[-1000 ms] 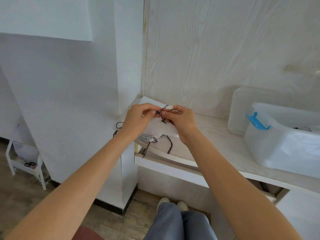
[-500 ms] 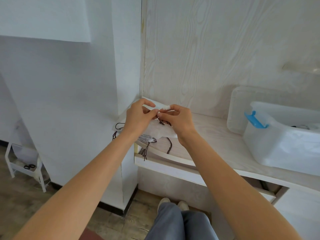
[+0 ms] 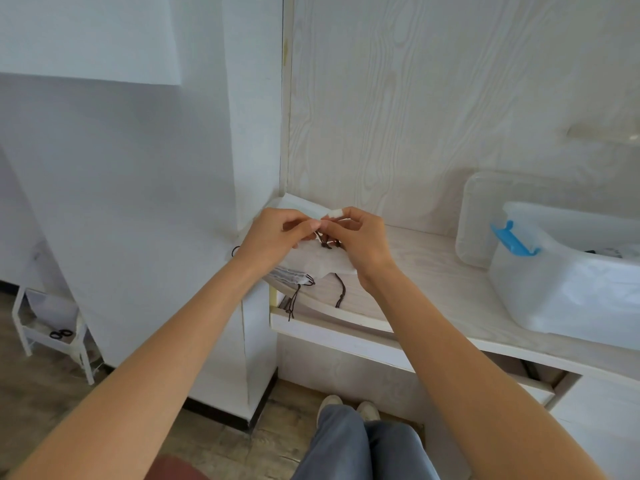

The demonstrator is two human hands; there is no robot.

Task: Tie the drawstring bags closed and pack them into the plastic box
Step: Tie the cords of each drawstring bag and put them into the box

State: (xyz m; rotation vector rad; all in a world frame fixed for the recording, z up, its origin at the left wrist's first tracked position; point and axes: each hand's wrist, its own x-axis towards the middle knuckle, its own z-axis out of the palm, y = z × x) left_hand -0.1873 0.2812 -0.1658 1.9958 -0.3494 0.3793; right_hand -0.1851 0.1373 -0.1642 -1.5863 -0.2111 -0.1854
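A pale wood-grain bench point(image 3: 433, 271) runs from centre to right. On its right end stands the translucent plastic box point(image 3: 568, 282) with a blue latch point(image 3: 512, 239), its lid point(image 3: 476, 216) leaning against the far wall behind it. At the bench's left end lies a small pile of white drawstring bags point(image 3: 318, 263), dark cords trailing over the near edge. Above the pile the left hand point(image 3: 273, 237) and right hand point(image 3: 362, 242) meet, fingers curled, both pinching the dark drawstring point(image 3: 325, 241) of the top bag.

Drawstring bags point(image 3: 311, 268) lie at the counter's point(image 3: 433, 271) left end; plastic box point(image 3: 571, 285) at right (lid point(image 3: 478, 216) behind it).
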